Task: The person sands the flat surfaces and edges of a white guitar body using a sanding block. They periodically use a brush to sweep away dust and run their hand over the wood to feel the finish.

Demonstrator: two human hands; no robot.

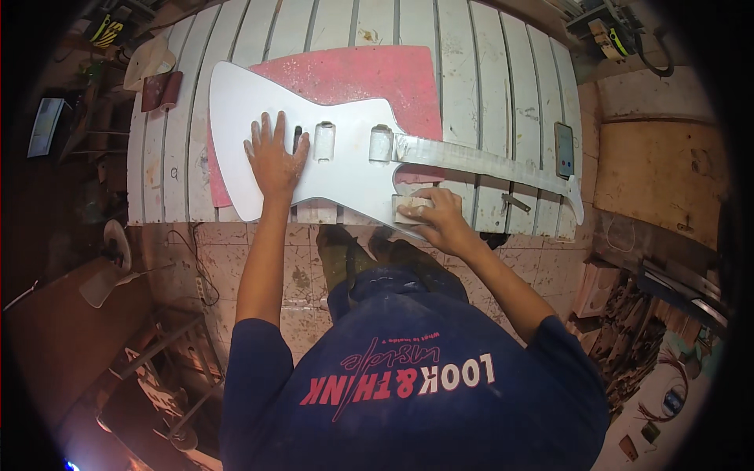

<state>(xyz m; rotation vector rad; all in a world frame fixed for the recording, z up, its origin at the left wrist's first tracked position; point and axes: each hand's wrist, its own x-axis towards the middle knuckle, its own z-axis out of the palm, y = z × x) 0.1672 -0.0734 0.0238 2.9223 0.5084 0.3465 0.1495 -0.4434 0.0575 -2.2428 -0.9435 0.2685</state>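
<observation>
Guitar, angular, matt white, w/ long pale neck, lies flat on a pink sheet-like pad atop a white slatted wooden table, at your near edge; pad prob. cushions its underside. Your L hand is open, fingers spread, pressed palm-down on the body's broad end, grasping nothing, apparently to steady it. Your R hand is part-closed on a small pale rectangular block, fingers over its top, prob. keeping it level vs. the near horn; underside contact n/v.

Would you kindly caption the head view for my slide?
Left hand on a white guitar body, right hand gripping a pale block.
</observation>
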